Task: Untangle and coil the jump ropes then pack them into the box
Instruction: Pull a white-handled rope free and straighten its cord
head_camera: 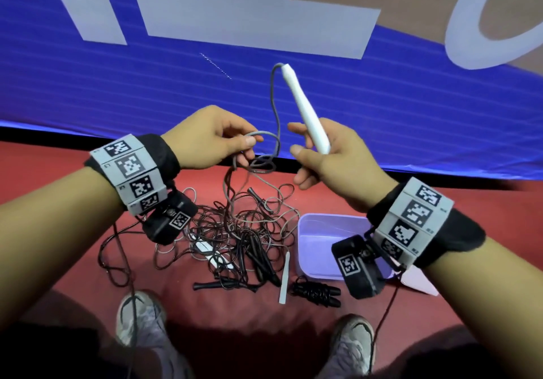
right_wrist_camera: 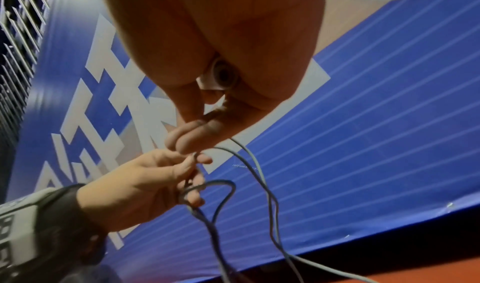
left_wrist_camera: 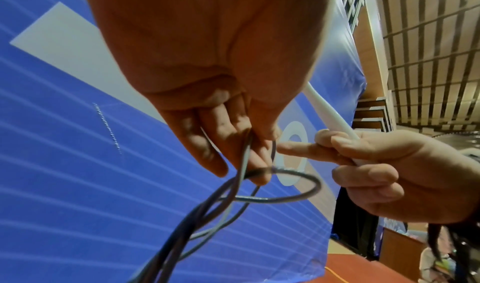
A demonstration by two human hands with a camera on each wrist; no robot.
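The right hand (head_camera: 326, 161) is closed around the lower end of a white handle (head_camera: 304, 111), which points up and away from the person, tilted a little to the left; the index finger and thumb are more stretched, the other fingers curl under the handle. From the top of this handle a grey rope (head_camera: 274, 105) bends down and goes to the left hand (head_camera: 208, 137), whose thumb and fingertips pinch a small loop of it — a few more loops hang just under the fingers. The two hands are near each other but do not touch. From the left hand the grey rope falls to the red floor (head_camera: 73, 261), into a tangled pile of ropes (head_camera: 235, 231) with thin dark and pale cords and several black handles mixed together. A second white handle (head_camera: 284, 278) lies at the right edge of this pile. Just beside it, on the right, stands the lilac box (head_camera: 317, 231), open at the top, and partly hidden by the right wrist camera. In front of the box lies one black coiled rope (head_camera: 317, 292) — its handles are side by side. Behind everything there is a blue banner (head_camera: 147, 90) with large white letters.
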